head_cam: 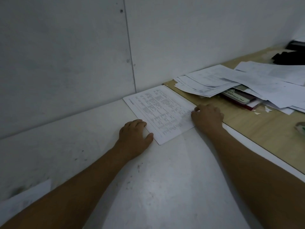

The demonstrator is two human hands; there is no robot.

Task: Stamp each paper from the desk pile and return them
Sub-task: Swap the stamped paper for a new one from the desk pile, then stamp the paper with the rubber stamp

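Lying flat on the scuffed white tabletop, with its far corner up against the wall, is a white sheet of paper printed with rows of small text, and both hands are on it; the left hand sits at the near-left edge, knuckles bent and thumb alongside the margin, while the right hand covers the right edge where the white surface meets the pale wooden tabletop; as for the grip, both sets of fingers are curled and their tips are tucked out of sight, so from where I stand I cannot tell whether either hand pinches the sheet, merely presses it down, or hides something small. No stamp shows anywhere; a flat red and white stamp-pad box pokes out from under the loose, fanned pile of white papers just beyond the right hand. A single sheet like this should be nearly weightless, limp, and prone to skating on that smooth surface; pinned by one hand near an edge it ought to stay put for stamping. Lifting it is best done at a corner or the overhanging side, thumb on top and fingers beneath; a hard squeeze would crease it, and a quick swing would let it flap before it joins the pile.
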